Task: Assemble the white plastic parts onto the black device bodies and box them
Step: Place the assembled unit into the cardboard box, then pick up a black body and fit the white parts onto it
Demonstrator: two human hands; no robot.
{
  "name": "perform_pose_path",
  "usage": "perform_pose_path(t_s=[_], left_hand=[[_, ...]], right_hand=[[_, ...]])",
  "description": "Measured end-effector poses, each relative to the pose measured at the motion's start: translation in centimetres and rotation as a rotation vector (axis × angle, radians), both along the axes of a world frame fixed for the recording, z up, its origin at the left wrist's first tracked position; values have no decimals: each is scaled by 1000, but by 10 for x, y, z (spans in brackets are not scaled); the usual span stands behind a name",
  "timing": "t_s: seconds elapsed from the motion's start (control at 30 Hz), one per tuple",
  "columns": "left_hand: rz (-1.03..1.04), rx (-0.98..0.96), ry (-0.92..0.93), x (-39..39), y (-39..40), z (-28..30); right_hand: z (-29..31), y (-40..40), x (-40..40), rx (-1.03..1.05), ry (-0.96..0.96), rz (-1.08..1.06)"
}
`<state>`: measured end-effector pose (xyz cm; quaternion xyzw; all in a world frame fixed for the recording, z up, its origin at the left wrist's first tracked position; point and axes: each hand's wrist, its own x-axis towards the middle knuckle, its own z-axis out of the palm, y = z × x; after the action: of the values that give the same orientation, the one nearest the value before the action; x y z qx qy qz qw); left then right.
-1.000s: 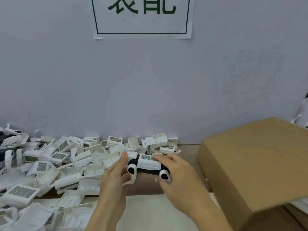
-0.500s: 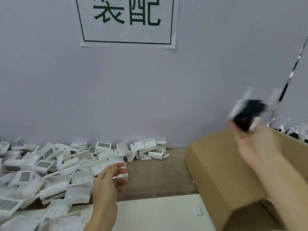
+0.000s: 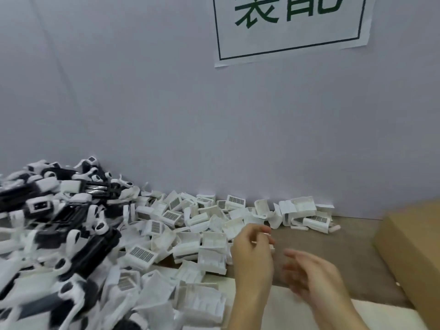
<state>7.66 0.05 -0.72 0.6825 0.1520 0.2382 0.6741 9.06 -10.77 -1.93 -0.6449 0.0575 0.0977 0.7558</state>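
Reaching beside the white parts, the left hand is pinching something small; the right hand is hanging loose, holding nothing; many black bodies are waiting.

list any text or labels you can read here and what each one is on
"装配" in large dark green characters, tops cut off by the frame edge, inside a green border: on the white paper sign stuck to the grey wall.
Grey barcode-like grid patches on the white plastic parts: no letters or digits legible, too small and blurred.
Brown cardboard box: no print visible.
Black device bodies: no readable marking.
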Motion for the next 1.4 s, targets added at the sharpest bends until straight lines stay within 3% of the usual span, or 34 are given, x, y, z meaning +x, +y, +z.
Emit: perform_pose_path(t_s=[0.1, 0.2, 0.4, 0.47, 0.6, 0.73, 0.93, 1.03, 1.13, 1.2, 1.3, 1.4], left_hand=[[-65, 275, 36, -3, 11, 21], [-140, 711, 144, 9, 42, 51], [-169, 1412, 716, 60, 155, 100], [-82, 1579, 901, 65, 201, 108], [195, 1815, 1184, 54, 286, 131], [193, 1681, 1490, 40, 336, 132], [450, 2075, 1232, 30, 348, 113], [504, 2121, 1158, 39, 331, 133], [543, 2147, 966, 44, 293, 159], [458, 1966, 801, 43, 260, 170], [64, 1523, 548, 32, 193, 175], [-324, 1363, 397, 13, 116, 152]], right_hand=[[-8, -1, 7, -199, -97, 59], [-4, -15, 13, -224, -103, 32], [-7, -11, 19, -177, -88, 67], [-7, -7, 18, -160, -100, 85], [-8, -4, 17, -184, -145, 114], [-12, -5, 21, -204, -137, 128], [-19, -9, 27, -234, -150, 166], [-24, -9, 30, -247, -171, 159], [-26, -10, 29, -230, -176, 155], [-24, -10, 27, -221, -185, 152], [-21, -11, 26, -205, -238, 114], [-15, -15, 21, -62, -329, 96]])
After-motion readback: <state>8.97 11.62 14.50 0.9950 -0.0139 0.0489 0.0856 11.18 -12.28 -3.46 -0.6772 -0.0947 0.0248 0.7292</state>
